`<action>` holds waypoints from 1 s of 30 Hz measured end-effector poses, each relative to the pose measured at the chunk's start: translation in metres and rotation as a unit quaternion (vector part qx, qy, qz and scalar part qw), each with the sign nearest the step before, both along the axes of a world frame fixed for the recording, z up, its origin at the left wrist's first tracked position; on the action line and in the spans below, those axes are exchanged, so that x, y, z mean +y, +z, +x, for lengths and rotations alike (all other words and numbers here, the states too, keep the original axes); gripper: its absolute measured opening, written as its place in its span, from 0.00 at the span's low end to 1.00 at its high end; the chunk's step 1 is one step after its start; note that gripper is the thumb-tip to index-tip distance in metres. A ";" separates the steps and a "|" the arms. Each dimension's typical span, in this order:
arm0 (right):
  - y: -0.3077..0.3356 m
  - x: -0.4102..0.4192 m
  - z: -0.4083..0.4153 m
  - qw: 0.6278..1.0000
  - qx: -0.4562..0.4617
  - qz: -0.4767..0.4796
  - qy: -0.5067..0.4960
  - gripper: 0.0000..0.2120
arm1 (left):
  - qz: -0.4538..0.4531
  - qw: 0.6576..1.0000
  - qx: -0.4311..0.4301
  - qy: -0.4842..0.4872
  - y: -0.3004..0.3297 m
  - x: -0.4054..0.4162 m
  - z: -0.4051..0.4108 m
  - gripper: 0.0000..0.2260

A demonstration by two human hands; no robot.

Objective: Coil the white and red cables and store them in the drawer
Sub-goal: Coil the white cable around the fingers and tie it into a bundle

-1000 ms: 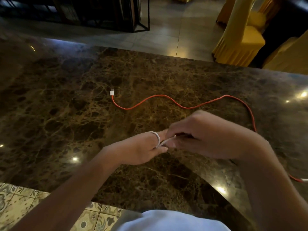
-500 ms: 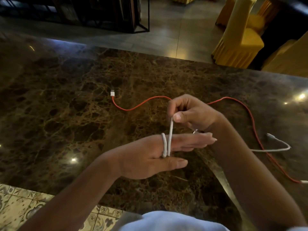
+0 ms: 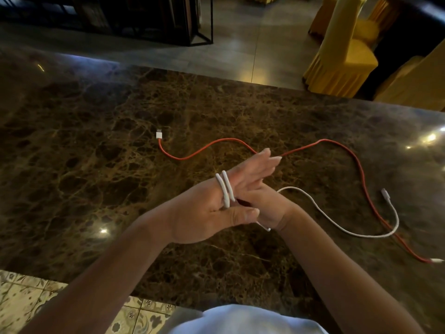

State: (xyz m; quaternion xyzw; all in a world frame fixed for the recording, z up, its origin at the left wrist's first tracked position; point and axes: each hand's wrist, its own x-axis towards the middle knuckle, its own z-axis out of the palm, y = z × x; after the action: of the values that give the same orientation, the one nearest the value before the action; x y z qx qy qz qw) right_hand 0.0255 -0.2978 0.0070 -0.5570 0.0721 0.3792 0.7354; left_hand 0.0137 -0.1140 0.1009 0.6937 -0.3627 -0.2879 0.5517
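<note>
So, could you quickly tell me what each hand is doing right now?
Left hand: open, held straight, with the white cable looped round it.
Right hand: cannot tell; it is mostly hidden behind the left.

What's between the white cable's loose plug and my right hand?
In the head view, the red cable crosses there, plus slack of the white cable itself.
</note>
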 end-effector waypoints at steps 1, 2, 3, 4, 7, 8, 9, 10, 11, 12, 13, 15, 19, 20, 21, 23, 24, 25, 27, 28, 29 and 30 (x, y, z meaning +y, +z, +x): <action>0.006 0.002 -0.004 1.000 -0.009 -0.003 -0.005 0.10 | 0.005 1.000 -0.005 0.006 -0.002 0.001 0.001 0.37; 0.010 0.000 -0.007 1.000 -0.016 0.015 0.001 0.12 | 0.005 1.000 -0.007 0.014 -0.004 0.001 0.002 0.37; 0.014 -0.005 -0.012 0.999 -0.032 0.028 0.018 0.14 | 0.000 1.000 -0.008 0.025 -0.005 0.002 0.003 0.37; 0.021 -0.007 -0.014 0.998 -0.052 0.023 0.033 0.16 | -0.007 0.999 -0.009 0.039 -0.007 0.003 0.005 0.36; 0.033 -0.009 -0.023 0.986 -0.138 -0.060 0.077 0.16 | 0.000 0.996 -0.035 0.080 -0.012 0.009 0.014 0.37; 0.042 -0.008 -0.027 0.977 -0.166 -0.098 0.094 0.16 | 0.012 0.995 -0.046 0.084 -0.014 0.012 0.018 0.37; 0.048 -0.009 -0.029 0.963 -0.204 -0.138 0.107 0.16 | 0.028 0.995 -0.057 0.083 -0.017 0.015 0.022 0.37; 0.056 -0.009 -0.032 0.944 -0.240 -0.188 0.129 0.15 | 0.046 0.994 -0.068 0.078 -0.020 0.017 0.025 0.37; 0.062 -0.011 -0.032 0.915 -0.284 -0.243 0.153 0.13 | 0.064 0.993 -0.074 0.073 -0.023 0.019 0.026 0.38; 0.073 -0.011 -0.033 0.880 -0.317 -0.301 0.185 0.11 | 0.078 0.992 -0.074 0.068 -0.025 0.020 0.028 0.38; 0.080 -0.012 -0.033 0.846 -0.344 -0.349 0.211 0.10 | 0.086 0.992 -0.069 0.064 -0.026 0.020 0.029 0.38; 0.095 -0.015 -0.033 0.801 -0.361 -0.409 0.247 0.09 | 0.092 0.993 -0.056 0.052 -0.029 0.021 0.029 0.39; 0.124 -0.019 -0.034 0.793 -0.371 -0.409 0.259 0.09 | 0.088 0.995 -0.032 0.017 -0.029 0.016 0.026 0.38; 0.132 -0.021 -0.034 0.788 -0.378 -0.407 0.266 0.10 | 0.083 0.996 -0.032 0.013 -0.029 0.015 0.026 0.38; 0.138 -0.022 -0.033 0.780 -0.382 -0.409 0.278 0.10 | 0.081 0.996 -0.036 0.008 -0.030 0.014 0.026 0.37; 0.148 -0.026 -0.030 0.778 -0.371 -0.411 0.297 0.10 | 0.089 0.995 -0.044 -0.006 -0.032 0.013 0.025 0.37; 0.151 -0.028 -0.029 0.783 -0.351 -0.414 0.304 0.12 | 0.091 0.995 -0.040 -0.012 -0.034 0.013 0.025 0.37; 0.154 -0.030 -0.027 0.788 -0.325 -0.420 0.311 0.13 | 0.091 0.995 -0.034 -0.015 -0.036 0.014 0.023 0.38; 0.159 -0.033 -0.025 0.785 -0.288 -0.442 0.324 0.16 | 0.097 0.995 -0.024 -0.012 -0.040 0.015 0.021 0.38; 0.161 -0.033 -0.025 0.773 -0.297 -0.453 0.331 0.17 | 0.107 0.994 -0.029 -0.011 -0.042 0.014 0.021 0.37; 0.161 -0.032 -0.025 0.757 -0.327 -0.455 0.336 0.15 | 0.122 0.992 -0.042 -0.008 -0.044 0.012 0.020 0.37; 0.161 -0.030 -0.025 0.745 -0.369 -0.443 0.335 0.12 | 0.137 0.989 -0.056 -0.007 -0.045 0.009 0.020 0.36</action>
State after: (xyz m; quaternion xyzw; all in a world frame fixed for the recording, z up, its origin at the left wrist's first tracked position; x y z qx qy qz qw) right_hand 0.0009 -0.3276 0.1682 -0.9050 -0.2362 0.2918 0.2003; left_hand 0.0338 -0.1045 0.0555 0.7748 -0.3552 -0.2999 0.4284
